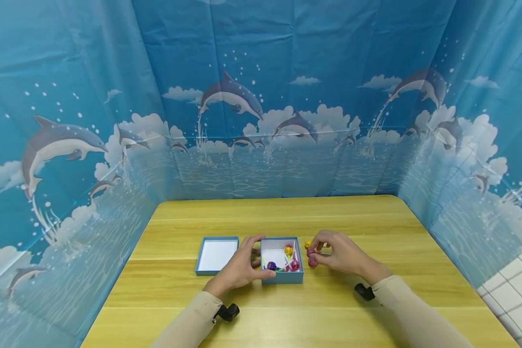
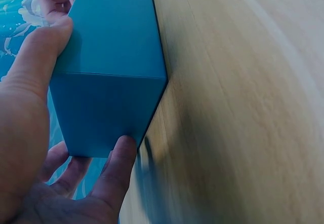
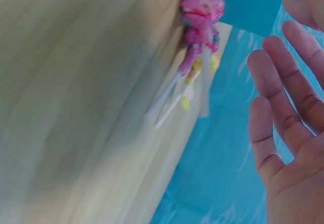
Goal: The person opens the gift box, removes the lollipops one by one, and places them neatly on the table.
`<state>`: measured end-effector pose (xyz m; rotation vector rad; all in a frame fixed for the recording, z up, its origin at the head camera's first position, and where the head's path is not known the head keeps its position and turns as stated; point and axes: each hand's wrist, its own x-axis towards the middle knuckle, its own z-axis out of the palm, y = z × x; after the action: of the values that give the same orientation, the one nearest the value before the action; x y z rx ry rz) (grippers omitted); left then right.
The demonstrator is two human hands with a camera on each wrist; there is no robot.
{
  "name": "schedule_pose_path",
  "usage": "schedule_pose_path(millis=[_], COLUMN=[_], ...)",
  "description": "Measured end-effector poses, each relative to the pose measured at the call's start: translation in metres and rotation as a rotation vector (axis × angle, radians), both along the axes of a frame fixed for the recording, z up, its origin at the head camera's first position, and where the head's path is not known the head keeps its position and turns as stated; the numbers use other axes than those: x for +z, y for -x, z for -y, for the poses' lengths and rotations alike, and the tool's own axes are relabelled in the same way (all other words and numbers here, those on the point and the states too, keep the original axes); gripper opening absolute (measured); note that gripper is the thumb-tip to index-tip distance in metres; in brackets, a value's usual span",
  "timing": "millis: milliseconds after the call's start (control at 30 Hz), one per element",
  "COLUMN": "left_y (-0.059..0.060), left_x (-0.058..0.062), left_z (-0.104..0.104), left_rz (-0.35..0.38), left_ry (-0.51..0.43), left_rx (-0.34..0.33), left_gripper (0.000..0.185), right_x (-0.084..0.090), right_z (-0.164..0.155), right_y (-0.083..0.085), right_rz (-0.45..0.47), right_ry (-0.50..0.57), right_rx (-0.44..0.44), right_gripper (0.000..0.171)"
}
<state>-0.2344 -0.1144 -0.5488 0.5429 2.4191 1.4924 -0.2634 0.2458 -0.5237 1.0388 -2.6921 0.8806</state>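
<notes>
My left hand [image 1: 240,267] grips a blue box [image 1: 282,277], thumb at its near side and fingers along its left side and far corner. In the left wrist view the thumb presses one face of the box [image 2: 109,31]. Inside the box lie several lollipops, among them a purple one [image 1: 271,266], a yellow one [image 1: 289,250] and a red-pink one [image 1: 294,265]. My right hand [image 1: 341,252] hovers just right of the box over loose lollipops. In the right wrist view its fingers are loosely extended, apart from a pink lollipop [image 3: 202,7] with a white stick.
A blue lid with a white inside [image 1: 217,255] lies left of the box, beyond my left hand. Another yellow lollipop [image 1: 307,244] rests on the wooden table [image 1: 243,319]. A blue dolphin-print curtain [image 1: 282,58] surrounds the table's back and sides.
</notes>
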Motion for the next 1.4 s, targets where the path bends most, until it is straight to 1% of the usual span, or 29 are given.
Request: schedule_pose_path(millis=[167,400,500,833,967,1067,1233,1400], left_y=[0.0,0.001,0.002,0.003,0.002,0.002,0.001,0.0], left_x=[-0.002,-0.001,-0.002,-0.003,-0.003,-0.001,0.001,0.0], left_z=[0.001,0.002,0.002,-0.004,-0.004,-0.003,-0.001,0.001], left_rz=[-0.003,0.017,0.024,0.005,0.003,0.0,0.001,0.003], left_ry=[0.005,-0.039,-0.055,-0.044,-0.033,-0.016,-0.013,-0.016], left_rx=[0.001,0.0,-0.002,-0.014,-0.016,-0.014,-0.02,-0.017], left_gripper=[0.111,0.113,0.113,0.113,0.112,0.11,0.106,0.106], right_x=[0.007,0.02,0.024,0.034,0.037,0.039,0.04,0.039], right_z=[0.012,0.032,0.04,0.059,0.07,0.078,0.089,0.098], right_y=[0.002,0.006,0.007,0.015,0.019,0.02,0.022,0.026], right_rz=[-0.027,-0.061,-0.057,0.002,0.071,0.114,0.151,0.2], right_ry=[0.012,-0.008,-0.015,-0.096,-0.149,-0.166,-0.2,-0.244], right_rx=[0.03,0.074,0.097,0.211,0.248,0.275,0.325,0.347], right_gripper=[0.01,0.013,0.015,0.017,0.022,0.025,0.029,0.034])
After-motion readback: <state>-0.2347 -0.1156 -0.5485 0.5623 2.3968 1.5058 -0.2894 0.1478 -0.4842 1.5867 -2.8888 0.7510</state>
